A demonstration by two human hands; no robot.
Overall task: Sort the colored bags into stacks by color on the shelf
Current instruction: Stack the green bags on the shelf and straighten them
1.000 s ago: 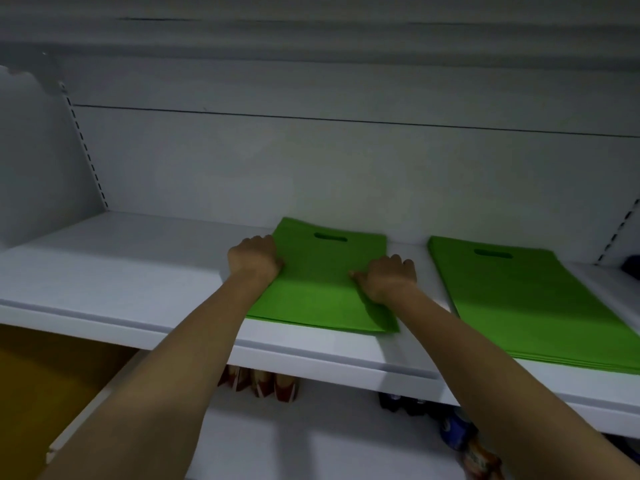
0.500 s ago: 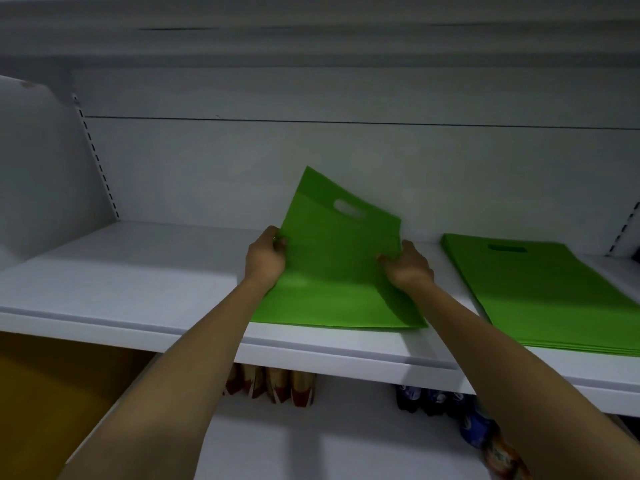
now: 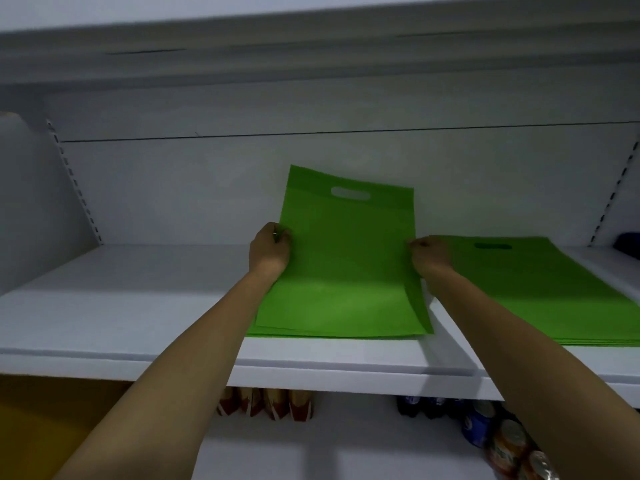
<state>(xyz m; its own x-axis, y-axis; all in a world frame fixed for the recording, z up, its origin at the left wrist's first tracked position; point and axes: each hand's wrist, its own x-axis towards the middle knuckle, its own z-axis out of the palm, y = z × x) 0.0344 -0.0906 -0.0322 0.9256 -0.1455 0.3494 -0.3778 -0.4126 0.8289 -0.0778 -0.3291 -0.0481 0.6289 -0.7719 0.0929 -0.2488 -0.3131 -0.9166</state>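
Observation:
A green bag (image 3: 346,258) with a cut-out handle slot stands tilted up off the white shelf (image 3: 121,306), its top edge leaning toward the back wall. My left hand (image 3: 270,251) pinches its left edge and my right hand (image 3: 429,258) pinches its right edge. Its bottom edge rests on a thin stack of green bags (image 3: 332,333) lying flat near the shelf's front edge. A second flat stack of green bags (image 3: 540,292) lies to the right, just behind my right hand.
A dark blue item (image 3: 628,244) shows at the far right of the shelf. On the lower shelf stand several snack packets (image 3: 266,405) and drink bottles and cans (image 3: 485,424). An upper shelf (image 3: 311,53) overhangs.
The top green bag, flat under both hands a second ago, has been gripped by its side edges and raised until it stands steeply upright. My view has shifted slightly.

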